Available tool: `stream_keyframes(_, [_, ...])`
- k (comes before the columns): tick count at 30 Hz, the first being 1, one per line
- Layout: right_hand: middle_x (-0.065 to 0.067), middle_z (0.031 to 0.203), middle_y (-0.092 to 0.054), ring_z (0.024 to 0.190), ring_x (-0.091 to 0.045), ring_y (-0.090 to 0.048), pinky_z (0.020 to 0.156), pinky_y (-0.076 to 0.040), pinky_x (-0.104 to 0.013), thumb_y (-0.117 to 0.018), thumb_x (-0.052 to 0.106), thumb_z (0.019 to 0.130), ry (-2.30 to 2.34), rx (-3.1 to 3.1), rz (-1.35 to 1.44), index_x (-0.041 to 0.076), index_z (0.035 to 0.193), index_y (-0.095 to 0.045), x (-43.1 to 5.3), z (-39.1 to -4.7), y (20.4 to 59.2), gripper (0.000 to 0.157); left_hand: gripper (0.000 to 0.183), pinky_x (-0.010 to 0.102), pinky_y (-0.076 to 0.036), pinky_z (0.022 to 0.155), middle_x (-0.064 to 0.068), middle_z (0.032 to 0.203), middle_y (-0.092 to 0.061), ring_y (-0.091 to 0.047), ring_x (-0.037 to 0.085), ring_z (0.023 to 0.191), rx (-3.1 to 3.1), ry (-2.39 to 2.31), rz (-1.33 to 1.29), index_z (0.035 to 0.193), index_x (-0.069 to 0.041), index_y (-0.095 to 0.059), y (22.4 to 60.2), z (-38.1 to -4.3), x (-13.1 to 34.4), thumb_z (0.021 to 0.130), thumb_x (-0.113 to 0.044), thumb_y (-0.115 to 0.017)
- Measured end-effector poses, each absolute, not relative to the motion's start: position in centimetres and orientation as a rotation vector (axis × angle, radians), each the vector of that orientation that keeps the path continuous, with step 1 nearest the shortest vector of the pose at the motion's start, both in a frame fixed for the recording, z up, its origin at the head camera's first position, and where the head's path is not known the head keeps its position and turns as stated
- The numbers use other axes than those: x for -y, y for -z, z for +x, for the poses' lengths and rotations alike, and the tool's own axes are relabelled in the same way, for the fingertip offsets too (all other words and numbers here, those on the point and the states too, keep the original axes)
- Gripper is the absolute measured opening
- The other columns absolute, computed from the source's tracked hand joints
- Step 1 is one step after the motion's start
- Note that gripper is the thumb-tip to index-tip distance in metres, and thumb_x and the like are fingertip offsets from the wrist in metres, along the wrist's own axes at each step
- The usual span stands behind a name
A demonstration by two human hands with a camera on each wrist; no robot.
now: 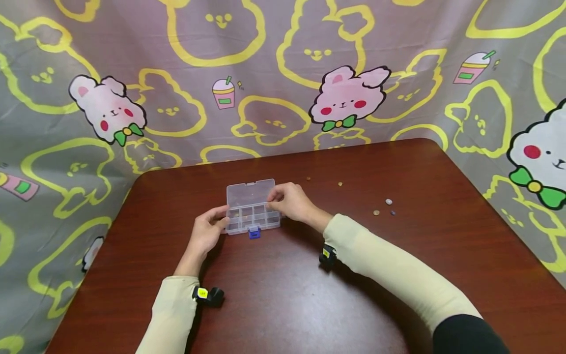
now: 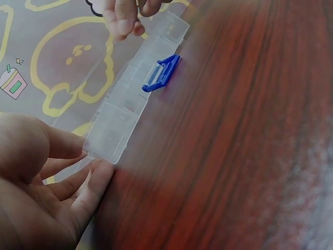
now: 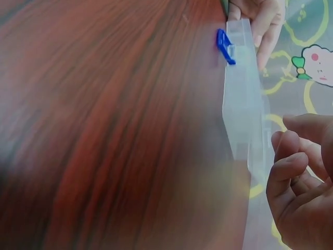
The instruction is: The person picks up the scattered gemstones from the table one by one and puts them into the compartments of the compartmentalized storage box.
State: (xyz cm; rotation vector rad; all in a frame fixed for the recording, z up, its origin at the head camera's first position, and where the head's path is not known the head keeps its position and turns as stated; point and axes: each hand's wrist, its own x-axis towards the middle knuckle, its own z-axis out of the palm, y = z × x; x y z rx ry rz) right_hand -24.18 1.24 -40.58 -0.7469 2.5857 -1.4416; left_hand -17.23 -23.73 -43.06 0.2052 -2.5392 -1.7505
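A clear plastic compartment box (image 1: 260, 227) lies on the table with its lid (image 1: 249, 192) raised at the back and a blue latch (image 1: 254, 233) hanging at its front. My left hand (image 1: 208, 228) grips the box's left end, thumb in front and fingers behind. Over the right-end compartments is my right hand (image 1: 289, 200), its fingers bent and fingertips close together. In the right wrist view these fingers (image 3: 287, 166) stand just beside the box; I cannot tell whether they pinch something tiny. Small brownish specks show through the left compartments.
On the brown table (image 1: 283, 295), a whitish pebble (image 1: 388, 201), a tan pebble (image 1: 376, 213) and a dark bluish one (image 1: 392, 213) lie to the right. Two tiny yellowish-brown pieces, one nearer (image 1: 340, 184), lie farther back. A patterned curtain (image 1: 185, 64) hangs behind the table.
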Motion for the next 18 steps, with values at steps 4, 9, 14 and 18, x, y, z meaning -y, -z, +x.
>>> stream_keyframes(4, [0.001,0.071,-0.068,0.049,-0.013,-0.058,0.048,-0.052,-0.027,-0.078,0.007,0.086,1.462,-2.558,-0.713,0.005,0.087,-0.073,-3.1,-24.2,40.7,0.005,0.037,0.021,-0.057,0.069,0.026,0.126,-0.061,-0.063,0.015,0.089,2.551,1.751,0.205,0.134,0.004,-0.061,43.2,-17.4,23.6,0.097,0.001,-0.060])
stream_keyframes(9, [0.000,0.071,-0.069,0.049,-0.013,-0.058,0.049,-0.051,-0.027,-0.078,0.007,0.086,1.459,-2.562,-0.671,0.006,0.088,-0.073,-5.8,-24.1,40.8,0.005,0.037,0.020,-0.056,0.069,0.027,0.125,-0.061,-0.063,0.012,0.087,2.546,1.752,0.210,0.134,0.005,-0.060,43.1,-17.5,23.7,0.097,0.001,-0.060])
stream_keyframes(14, [0.000,0.074,-0.069,0.051,-0.016,-0.058,0.050,-0.052,-0.029,-0.077,0.007,0.087,1.451,-2.563,-0.652,0.006,0.090,-0.073,-8.6,-23.6,41.2,0.006,0.037,0.019,-0.056,0.070,0.027,0.126,-0.061,-0.062,0.010,0.087,2.560,1.743,0.216,0.135,0.004,-0.060,43.0,-17.3,23.7,0.098,0.001,-0.059])
stream_keyframes(18, [0.000,0.077,-0.068,0.054,-0.018,-0.059,0.048,-0.050,-0.029,-0.077,0.009,0.087,1.437,-2.556,-0.608,0.007,0.094,-0.073,-11.0,-23.0,41.7,0.008,0.037,0.019,-0.056,0.070,0.027,0.126,-0.061,-0.062,0.009,0.087,2.565,1.733,0.212,0.135,0.004,-0.060,43.0,-17.2,23.8,0.098,0.001,-0.059])
